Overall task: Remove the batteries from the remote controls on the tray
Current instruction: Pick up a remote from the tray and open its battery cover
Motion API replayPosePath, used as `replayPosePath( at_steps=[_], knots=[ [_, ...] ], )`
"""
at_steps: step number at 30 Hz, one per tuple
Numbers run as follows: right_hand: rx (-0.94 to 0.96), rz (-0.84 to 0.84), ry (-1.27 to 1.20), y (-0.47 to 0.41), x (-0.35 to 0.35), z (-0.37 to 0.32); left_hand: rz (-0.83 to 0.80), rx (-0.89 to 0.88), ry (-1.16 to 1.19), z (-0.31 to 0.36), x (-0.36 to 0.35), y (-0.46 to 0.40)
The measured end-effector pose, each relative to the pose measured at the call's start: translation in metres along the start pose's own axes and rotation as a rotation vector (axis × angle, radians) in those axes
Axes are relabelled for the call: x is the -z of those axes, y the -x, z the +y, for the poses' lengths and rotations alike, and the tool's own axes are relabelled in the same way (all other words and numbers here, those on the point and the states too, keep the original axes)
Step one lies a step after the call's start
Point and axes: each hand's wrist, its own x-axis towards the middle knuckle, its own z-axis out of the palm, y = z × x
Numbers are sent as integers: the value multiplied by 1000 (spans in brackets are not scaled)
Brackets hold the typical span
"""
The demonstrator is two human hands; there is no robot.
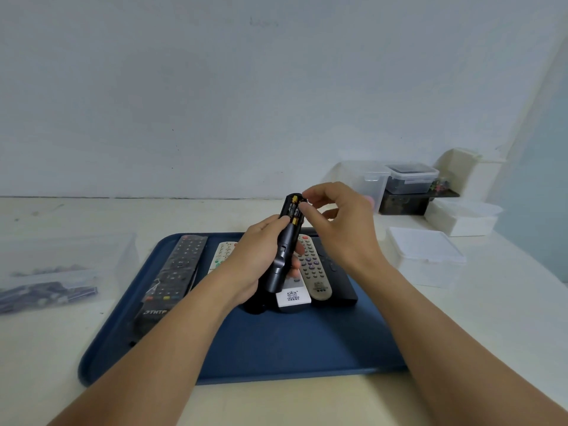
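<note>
Black, the slim plastic remote [284, 244] sits gripped in the left hand [261, 259] above the dark blue tray's [276, 348] bare near half; the right hand's [338, 222] fingertips [304, 207] pinch at its exposed yellow-tipped batteries [294, 210].

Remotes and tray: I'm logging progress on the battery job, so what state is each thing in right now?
Black remote: held up by left hand, compartment open, batteries in.
Right hand: fingertips at the batteries.
Tray: flat on table.
Long black remote: lying buttons up.
Grey remote: lying buttons up.
</note>
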Motion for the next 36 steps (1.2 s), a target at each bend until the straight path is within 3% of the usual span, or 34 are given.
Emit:
replayPosePath(
  at_steps=[17,36],
  knots=[
    [12,87,5,2,-8,2,90,-232,-358,-8,-13,5],
    [90,83,60,1,-18,-1,213,-389,-540,-13,-9,3]
  ],
)
